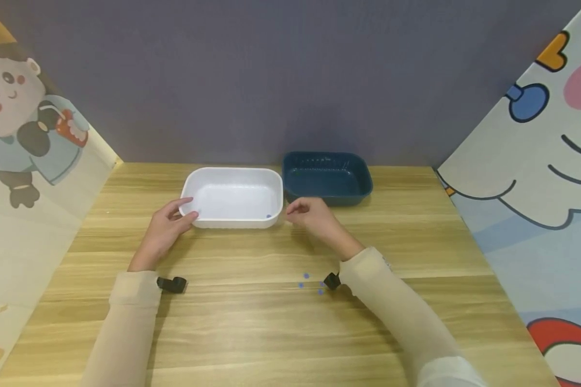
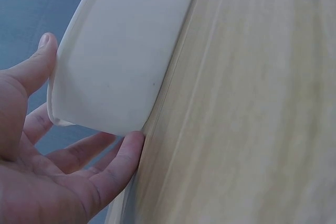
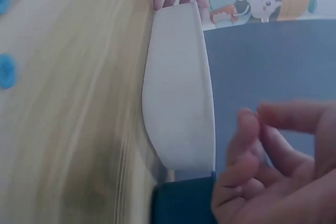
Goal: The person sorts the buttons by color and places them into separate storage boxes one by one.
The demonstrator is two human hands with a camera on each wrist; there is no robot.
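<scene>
Head view: left hand gripping left end of white tray; right hand by its right end, fingertips together, any held item indiscernible; blue disc inside white tray; navy tray just beside; four discs on table.

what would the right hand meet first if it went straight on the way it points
Probably the white tray, at its right end, though the right hand may be high enough to clear it.

Cartoon-printed panels flank a plain grey wall.
</scene>
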